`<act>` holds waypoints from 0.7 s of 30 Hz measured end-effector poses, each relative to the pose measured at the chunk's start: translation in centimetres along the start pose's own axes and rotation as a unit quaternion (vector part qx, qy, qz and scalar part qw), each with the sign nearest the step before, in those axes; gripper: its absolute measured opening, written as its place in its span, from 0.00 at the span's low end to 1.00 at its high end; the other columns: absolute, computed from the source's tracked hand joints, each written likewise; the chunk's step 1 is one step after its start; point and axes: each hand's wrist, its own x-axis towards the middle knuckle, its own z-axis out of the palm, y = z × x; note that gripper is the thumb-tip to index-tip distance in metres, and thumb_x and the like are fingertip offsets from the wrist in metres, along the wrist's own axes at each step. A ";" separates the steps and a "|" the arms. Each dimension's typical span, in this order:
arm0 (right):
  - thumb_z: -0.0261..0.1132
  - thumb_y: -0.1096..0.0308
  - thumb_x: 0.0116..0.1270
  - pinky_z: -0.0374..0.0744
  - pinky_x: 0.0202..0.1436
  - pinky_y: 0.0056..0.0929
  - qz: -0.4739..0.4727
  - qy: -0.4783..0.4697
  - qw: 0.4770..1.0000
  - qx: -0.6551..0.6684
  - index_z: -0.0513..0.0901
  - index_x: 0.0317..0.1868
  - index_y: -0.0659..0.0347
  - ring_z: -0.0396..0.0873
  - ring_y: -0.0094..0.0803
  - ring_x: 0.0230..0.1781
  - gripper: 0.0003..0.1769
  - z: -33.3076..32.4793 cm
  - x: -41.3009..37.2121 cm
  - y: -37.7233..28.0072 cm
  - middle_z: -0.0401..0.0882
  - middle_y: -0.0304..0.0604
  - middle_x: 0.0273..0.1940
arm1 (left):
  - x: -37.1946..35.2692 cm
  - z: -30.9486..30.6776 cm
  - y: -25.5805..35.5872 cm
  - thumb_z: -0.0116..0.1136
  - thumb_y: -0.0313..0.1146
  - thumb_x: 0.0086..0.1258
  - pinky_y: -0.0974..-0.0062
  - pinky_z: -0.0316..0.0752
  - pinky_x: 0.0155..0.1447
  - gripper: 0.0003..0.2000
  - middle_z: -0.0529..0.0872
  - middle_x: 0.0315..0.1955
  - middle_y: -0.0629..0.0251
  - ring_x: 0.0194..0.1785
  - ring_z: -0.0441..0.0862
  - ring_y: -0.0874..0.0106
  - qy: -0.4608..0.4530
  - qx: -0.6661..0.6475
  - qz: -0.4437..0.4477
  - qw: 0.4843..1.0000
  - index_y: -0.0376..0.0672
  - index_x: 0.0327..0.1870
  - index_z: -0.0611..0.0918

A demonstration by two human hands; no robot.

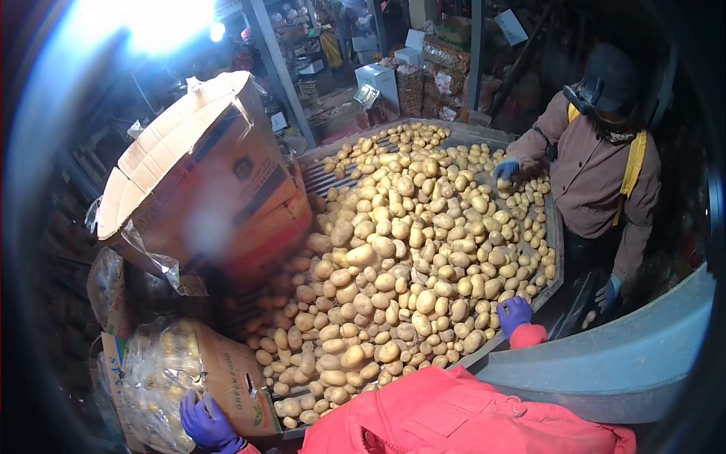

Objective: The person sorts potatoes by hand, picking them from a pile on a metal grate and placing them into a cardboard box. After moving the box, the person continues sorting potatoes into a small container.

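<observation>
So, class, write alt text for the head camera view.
Potatoes lie heaped on a slatted table. The wearer's gloved left hand is at a plastic-lined box, the gloved right hand at the heap's edge; at right, a co-worker reaches into the potatoes.

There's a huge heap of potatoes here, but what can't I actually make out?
All in the head view:
Whether the right hand grips anything: its palm is turned away.
What lies under the left hand: its own glove covers it.
The lowest potatoes: buried under others.
Small print on the tall carton: too small, and hazed.
The co-worker below the waist: darkness and the blue panel hide most.
</observation>
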 end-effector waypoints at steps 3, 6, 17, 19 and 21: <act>0.62 0.53 0.68 0.84 0.45 0.56 0.023 0.001 1.000 0.018 0.91 0.34 0.57 0.87 0.54 0.38 0.18 -0.4 0.2 -0.8 0.90 0.53 0.38 | 0.0 0.2 -0.2 0.66 0.31 0.72 0.48 0.77 0.65 0.09 0.89 0.49 0.50 0.57 0.84 0.46 0.006 0.000 0.007 1.000 0.34 0.34 0.84; 0.65 0.56 0.65 0.83 0.44 0.55 0.016 0.024 0.999 0.030 0.90 0.32 0.57 0.85 0.55 0.37 0.14 -0.4 0.1 -0.6 0.88 0.52 0.36 | 0.2 0.0 0.0 0.67 0.31 0.72 0.48 0.78 0.64 0.09 0.89 0.49 0.50 0.56 0.85 0.46 0.014 -0.006 0.012 1.000 0.34 0.33 0.83; 0.73 0.62 0.62 0.78 0.45 0.51 -0.071 0.070 0.995 0.020 0.84 0.34 0.53 0.79 0.51 0.39 0.08 0.5 -0.2 0.5 0.80 0.47 0.35 | 0.3 -0.3 0.5 0.67 0.31 0.72 0.48 0.78 0.63 0.09 0.89 0.48 0.50 0.55 0.85 0.46 0.019 0.005 0.016 1.000 0.35 0.34 0.82; 0.74 0.63 0.61 0.77 0.45 0.50 -0.075 0.071 0.994 0.017 0.83 0.34 0.52 0.78 0.51 0.39 0.08 0.8 -0.3 0.9 0.79 0.46 0.35 | 0.3 -0.3 0.5 0.67 0.30 0.72 0.49 0.78 0.63 0.09 0.89 0.48 0.50 0.56 0.85 0.46 0.019 0.006 0.013 1.000 0.35 0.34 0.82; 0.74 0.63 0.61 0.77 0.46 0.50 -0.085 0.081 0.993 0.021 0.83 0.35 0.53 0.78 0.51 0.40 0.08 0.7 -0.3 1.1 0.79 0.46 0.35 | 0.1 0.0 0.2 0.67 0.30 0.71 0.49 0.78 0.63 0.09 0.89 0.48 0.50 0.56 0.85 0.47 0.022 0.008 0.015 1.000 0.34 0.35 0.83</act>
